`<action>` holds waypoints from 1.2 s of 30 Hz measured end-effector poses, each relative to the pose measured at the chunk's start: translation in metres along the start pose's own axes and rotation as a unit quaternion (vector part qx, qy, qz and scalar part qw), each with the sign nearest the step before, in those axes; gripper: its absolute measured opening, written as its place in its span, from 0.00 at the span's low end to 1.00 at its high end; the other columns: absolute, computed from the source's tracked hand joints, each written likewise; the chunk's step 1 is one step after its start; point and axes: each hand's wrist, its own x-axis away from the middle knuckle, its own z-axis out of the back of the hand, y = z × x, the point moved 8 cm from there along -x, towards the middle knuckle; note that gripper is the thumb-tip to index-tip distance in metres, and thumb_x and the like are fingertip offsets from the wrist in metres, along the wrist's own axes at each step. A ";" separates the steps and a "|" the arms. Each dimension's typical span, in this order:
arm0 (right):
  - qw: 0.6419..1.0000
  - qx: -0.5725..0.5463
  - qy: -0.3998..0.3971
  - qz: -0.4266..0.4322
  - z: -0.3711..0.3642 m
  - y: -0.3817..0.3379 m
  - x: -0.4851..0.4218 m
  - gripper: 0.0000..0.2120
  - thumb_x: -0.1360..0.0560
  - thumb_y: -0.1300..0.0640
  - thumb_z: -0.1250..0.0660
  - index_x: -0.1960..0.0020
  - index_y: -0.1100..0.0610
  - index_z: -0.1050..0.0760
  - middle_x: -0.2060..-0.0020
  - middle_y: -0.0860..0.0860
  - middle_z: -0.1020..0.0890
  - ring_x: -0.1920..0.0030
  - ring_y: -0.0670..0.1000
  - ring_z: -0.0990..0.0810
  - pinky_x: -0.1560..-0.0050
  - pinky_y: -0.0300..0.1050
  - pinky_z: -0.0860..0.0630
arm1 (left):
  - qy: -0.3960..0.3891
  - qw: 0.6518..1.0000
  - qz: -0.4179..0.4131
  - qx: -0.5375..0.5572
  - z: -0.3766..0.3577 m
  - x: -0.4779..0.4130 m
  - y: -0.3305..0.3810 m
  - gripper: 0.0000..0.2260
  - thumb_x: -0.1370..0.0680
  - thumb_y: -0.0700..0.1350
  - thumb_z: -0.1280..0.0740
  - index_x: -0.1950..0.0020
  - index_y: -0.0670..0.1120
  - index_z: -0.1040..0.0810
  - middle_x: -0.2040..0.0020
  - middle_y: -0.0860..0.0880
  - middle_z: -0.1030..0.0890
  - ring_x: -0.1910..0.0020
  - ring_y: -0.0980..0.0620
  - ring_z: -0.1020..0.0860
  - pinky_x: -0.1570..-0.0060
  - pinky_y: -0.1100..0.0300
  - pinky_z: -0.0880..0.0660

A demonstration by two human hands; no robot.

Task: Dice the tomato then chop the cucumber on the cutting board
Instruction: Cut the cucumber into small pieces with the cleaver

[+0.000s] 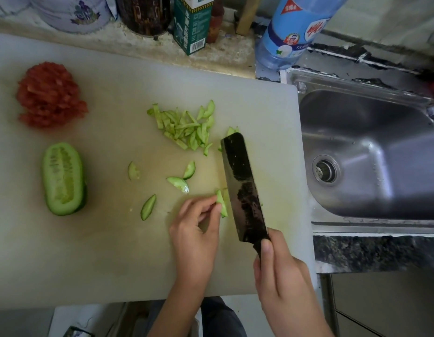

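Nearest me, right hand (281, 271) is gripping the cleaver (242, 188) over the cutting board (101, 251); left hand (196, 232) is pinching a cucumber slice (222, 206) beside it. I'm judging the diced tomato (49, 94), board's far-left, finished; the cucumber half (62, 178) is waiting uncut.

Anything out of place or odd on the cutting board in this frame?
Nothing is spilled or damaged. Only a few cucumber slices lie scattered apart from the cut pile, ordinary for mid-chop. The left hand pinches one slice beside the cleaver, which the right hand grips.
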 end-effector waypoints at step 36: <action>0.999 0.039 0.008 -0.001 -0.025 0.016 0.008 0.15 0.22 0.42 0.56 0.45 0.43 0.34 0.78 0.41 0.36 0.77 0.41 0.35 0.74 0.30 0.39 | -0.015 0.999 -0.012 -0.032 -0.001 -0.003 0.010 0.08 0.29 0.40 0.25 0.51 0.44 0.16 0.56 0.54 0.20 0.56 0.62 0.20 0.55 0.75 0.26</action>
